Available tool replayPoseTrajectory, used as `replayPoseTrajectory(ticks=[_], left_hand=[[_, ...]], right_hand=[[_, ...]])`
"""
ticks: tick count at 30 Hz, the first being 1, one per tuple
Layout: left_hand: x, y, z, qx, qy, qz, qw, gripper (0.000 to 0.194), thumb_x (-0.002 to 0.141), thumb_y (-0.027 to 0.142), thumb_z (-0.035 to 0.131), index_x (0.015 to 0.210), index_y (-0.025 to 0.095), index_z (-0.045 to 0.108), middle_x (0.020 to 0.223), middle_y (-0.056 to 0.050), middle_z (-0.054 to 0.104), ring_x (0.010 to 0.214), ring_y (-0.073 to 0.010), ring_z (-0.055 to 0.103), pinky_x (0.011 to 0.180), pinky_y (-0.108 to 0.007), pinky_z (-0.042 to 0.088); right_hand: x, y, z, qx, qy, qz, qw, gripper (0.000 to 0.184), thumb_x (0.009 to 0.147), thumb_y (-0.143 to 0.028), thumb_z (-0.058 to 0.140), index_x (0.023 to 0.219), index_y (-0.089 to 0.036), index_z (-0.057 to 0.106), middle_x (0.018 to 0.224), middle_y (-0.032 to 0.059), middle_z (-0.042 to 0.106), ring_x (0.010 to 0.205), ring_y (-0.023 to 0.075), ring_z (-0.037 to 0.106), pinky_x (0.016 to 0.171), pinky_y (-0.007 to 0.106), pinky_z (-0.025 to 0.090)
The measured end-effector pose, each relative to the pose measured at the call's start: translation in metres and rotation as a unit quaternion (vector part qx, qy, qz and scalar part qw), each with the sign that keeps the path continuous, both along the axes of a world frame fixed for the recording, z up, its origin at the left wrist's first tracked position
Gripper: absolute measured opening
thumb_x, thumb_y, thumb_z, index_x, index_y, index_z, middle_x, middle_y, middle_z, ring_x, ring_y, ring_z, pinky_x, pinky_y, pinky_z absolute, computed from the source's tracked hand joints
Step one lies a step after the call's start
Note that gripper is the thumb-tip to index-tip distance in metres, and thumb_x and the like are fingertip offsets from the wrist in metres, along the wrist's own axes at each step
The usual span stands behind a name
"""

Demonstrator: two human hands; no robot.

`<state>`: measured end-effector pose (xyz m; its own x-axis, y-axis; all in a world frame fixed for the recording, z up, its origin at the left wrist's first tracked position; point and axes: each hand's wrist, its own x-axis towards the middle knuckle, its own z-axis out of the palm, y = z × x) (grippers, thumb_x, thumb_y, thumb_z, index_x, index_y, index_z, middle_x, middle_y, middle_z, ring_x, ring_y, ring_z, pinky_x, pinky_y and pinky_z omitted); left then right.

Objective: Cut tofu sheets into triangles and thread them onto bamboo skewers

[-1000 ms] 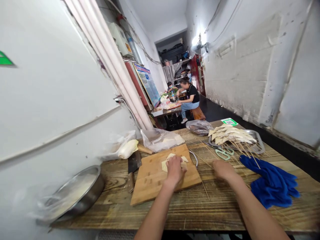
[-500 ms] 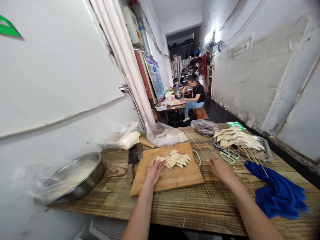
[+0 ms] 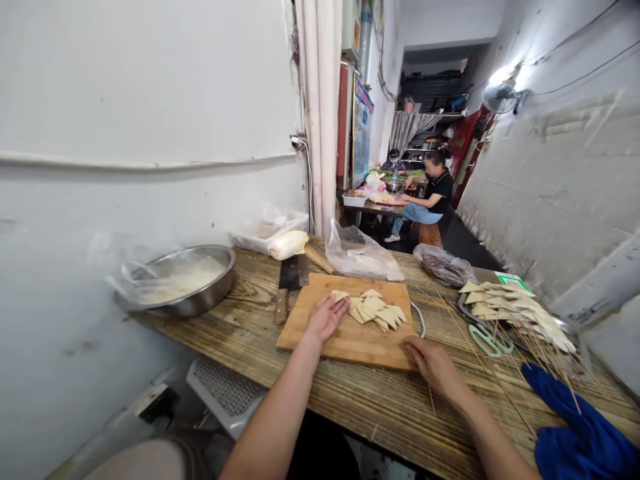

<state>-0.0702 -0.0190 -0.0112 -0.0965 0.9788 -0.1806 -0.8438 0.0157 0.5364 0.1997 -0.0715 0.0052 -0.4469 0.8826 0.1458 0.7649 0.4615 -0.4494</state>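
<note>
My left hand [image 3: 325, 316] lies flat and open on the wooden cutting board [image 3: 345, 340], fingertips touching the leftmost of several pale triangular tofu pieces [image 3: 376, 310] spread on the board. My right hand [image 3: 431, 360] rests at the board's front right corner, fingers curled down on the table by a thin bamboo skewer [image 3: 430, 397]; whether it grips the skewer is not visible.
A cleaver [image 3: 290, 283] lies left of the board. A steel basin [image 3: 187, 283] under plastic film sits at far left. Skewered tofu pieces fill a metal tray [image 3: 520, 310] at right, with green scissors [image 3: 487, 340] and a blue cloth [image 3: 585, 427]. People sit at a far table [image 3: 380, 200].
My left hand lifted off the tofu pile, leaving the pieces fanned out, and now rests at their left end. My right hand came in to the board's corner. The view swung left.
</note>
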Motion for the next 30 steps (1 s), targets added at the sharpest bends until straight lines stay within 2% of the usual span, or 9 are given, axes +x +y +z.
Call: replayPoseTrajectory(ticks=[5, 10, 14, 16, 20, 26, 30], left_hand=[[-0.001, 0.001, 0.001, 0.004, 0.006, -0.004, 1.000, 0.010, 0.083, 0.010, 0.049, 0.089, 0.009, 0.057, 0.101, -0.016, 0.064, 0.094, -0.0193, 0.062, 0.086, -0.034, 0.050], [0.002, 0.000, 0.000, 0.008, 0.049, -0.008, 0.999, 0.010, 0.078, 0.005, 0.055, 0.085, 0.011, 0.057, 0.095, -0.012, 0.065, 0.087, -0.0173, 0.064, 0.085, -0.033, 0.050], [0.003, -0.003, 0.004, -0.003, 0.062, -0.020, 0.998, 0.010, 0.077, 0.006, 0.057, 0.085, 0.012, 0.056, 0.093, -0.012, 0.066, 0.085, -0.0173, 0.065, 0.085, -0.034, 0.049], [0.003, -0.004, 0.005, 0.000, 0.061, -0.025, 0.998, 0.008, 0.078, 0.008, 0.056, 0.085, 0.012, 0.056, 0.093, -0.012, 0.066, 0.085, -0.0171, 0.065, 0.085, -0.034, 0.049], [0.003, -0.005, 0.005, 0.002, 0.032, -0.027, 0.999, 0.011, 0.083, 0.015, 0.050, 0.090, 0.010, 0.057, 0.093, -0.015, 0.066, 0.088, -0.0190, 0.064, 0.085, -0.037, 0.049], [0.001, 0.002, 0.001, -0.028, -0.036, -0.002, 0.999, 0.016, 0.086, 0.016, 0.042, 0.093, 0.008, 0.054, 0.099, -0.020, 0.063, 0.096, -0.0228, 0.061, 0.084, -0.038, 0.051], [-0.001, 0.005, 0.000, -0.042, -0.051, 0.001, 0.998, 0.018, 0.088, 0.017, 0.039, 0.096, 0.007, 0.052, 0.103, -0.022, 0.061, 0.100, -0.0246, 0.059, 0.082, -0.038, 0.052]], right_hand=[[-0.005, -0.004, 0.008, 0.013, -0.065, 0.004, 0.998, 0.036, 0.088, -0.029, 0.028, 0.098, -0.018, 0.061, 0.089, 0.0073, 0.068, 0.080, 0.0183, 0.062, 0.070, 0.025, 0.041], [-0.023, -0.011, 0.025, 0.056, -0.189, -0.019, 0.980, 0.027, 0.087, -0.031, 0.037, 0.081, -0.019, 0.060, 0.075, 0.0062, 0.064, 0.072, 0.0175, 0.059, 0.063, 0.023, 0.036], [-0.052, -0.006, 0.030, 0.098, -0.214, -0.020, 0.972, 0.022, 0.084, -0.031, 0.044, 0.095, -0.017, 0.058, 0.083, 0.0086, 0.064, 0.079, 0.0194, 0.058, 0.068, 0.024, 0.037], [-0.069, -0.001, 0.028, 0.114, -0.212, -0.022, 0.970, 0.026, 0.086, -0.028, 0.041, 0.104, -0.016, 0.055, 0.088, 0.0098, 0.064, 0.083, 0.0197, 0.058, 0.070, 0.025, 0.037], [-0.089, 0.002, 0.020, 0.100, -0.222, -0.019, 0.970, 0.031, 0.090, -0.021, 0.031, 0.111, -0.019, 0.054, 0.084, 0.0079, 0.067, 0.076, 0.0178, 0.061, 0.064, 0.023, 0.037], [-0.082, -0.012, 0.006, 0.064, -0.214, 0.016, 0.975, 0.046, 0.086, -0.014, 0.034, 0.132, -0.019, 0.038, 0.094, 0.0072, 0.068, 0.076, 0.0175, 0.063, 0.062, 0.021, 0.039], [-0.079, -0.015, 0.001, 0.062, -0.197, 0.009, 0.978, 0.046, 0.087, -0.019, 0.034, 0.133, -0.018, 0.039, 0.089, 0.0077, 0.069, 0.074, 0.0177, 0.064, 0.062, 0.021, 0.040]])
